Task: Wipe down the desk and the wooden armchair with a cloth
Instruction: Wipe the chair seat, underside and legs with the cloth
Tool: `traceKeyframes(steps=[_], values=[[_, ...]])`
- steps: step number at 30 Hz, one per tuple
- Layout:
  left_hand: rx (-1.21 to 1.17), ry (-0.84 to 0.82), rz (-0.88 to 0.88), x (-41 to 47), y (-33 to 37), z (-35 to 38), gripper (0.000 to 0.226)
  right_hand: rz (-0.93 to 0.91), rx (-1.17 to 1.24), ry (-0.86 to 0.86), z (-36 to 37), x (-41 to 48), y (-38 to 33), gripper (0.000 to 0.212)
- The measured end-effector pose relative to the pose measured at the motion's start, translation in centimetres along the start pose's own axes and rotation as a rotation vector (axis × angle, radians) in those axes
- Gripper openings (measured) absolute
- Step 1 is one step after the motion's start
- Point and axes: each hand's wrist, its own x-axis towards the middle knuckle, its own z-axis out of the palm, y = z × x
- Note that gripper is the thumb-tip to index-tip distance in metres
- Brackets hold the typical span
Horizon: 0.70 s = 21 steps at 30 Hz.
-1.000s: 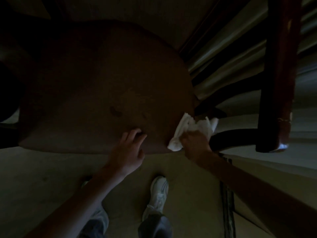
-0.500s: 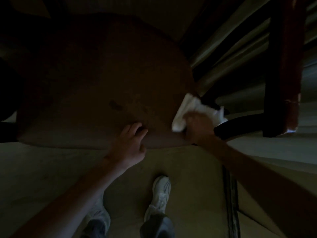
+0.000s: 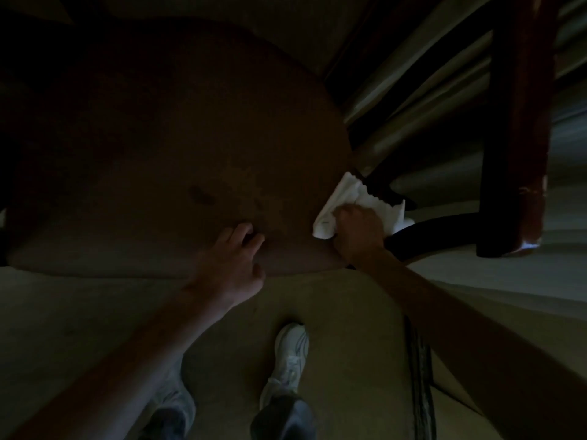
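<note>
The armchair seat (image 3: 165, 147) is round, dark brown wood with a dull, slightly stained surface. At its right edge my right hand (image 3: 357, 231) is closed around the cloth (image 3: 333, 204), white, crumpled and soft, and presses it where a dark curved arm support (image 3: 444, 228) meets the seat. Since a moment ago the cloth has moved a little further along that edge. My left hand (image 3: 233, 265) rests on the seat's near edge, fingers loosely spread, holding nothing. Below the seat, I think, is pale carpet (image 3: 343, 312).
</note>
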Motion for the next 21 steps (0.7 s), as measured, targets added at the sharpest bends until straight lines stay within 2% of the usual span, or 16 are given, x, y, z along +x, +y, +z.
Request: traceKeyframes(steps=[2, 5, 7, 9, 12, 15, 19, 21], values=[[-0.029, -0.02, -0.016, -0.1, -0.1, 0.1, 0.053, -0.014, 0.035, -0.031, 1.0, -2.1, -0.7, 0.028], [-0.017, -0.015, -0.031, -0.3, 0.1, 0.4, 0.055, -0.179, -0.011, -0.13, 2.1, -6.5, -2.1, 0.026], [0.01, -0.006, -0.019, -0.4, 0.2, 0.4, 0.057, -0.214, -0.035, -0.131, 1.4, -4.8, -1.3, 0.026], [0.02, 0.002, 0.008, -0.2, 0.1, 0.3, 0.057, -0.098, -0.043, -0.073, -0.2, -0.7, 0.1, 0.031], [0.026, 0.016, 0.006, 0.2, -0.1, 0.4, 0.056, 0.063, -0.087, 0.045, -1.6, 3.0, 1.7, 0.022], [0.027, 0.012, -0.028, 0.0, 0.0, 0.7, 0.052, -0.034, -0.021, -0.033, 0.3, -0.9, 0.3, 0.028], [-0.003, 0.001, -0.02, 0.0, 0.0, 0.4, 0.052, -0.243, -0.089, -0.123, 0.2, -4.3, -0.1, 0.028], [-0.004, -0.001, -0.013, 0.0, 0.0, 0.3, 0.054, -0.209, -0.098, -0.122, -0.8, -2.1, 0.1, 0.029]])
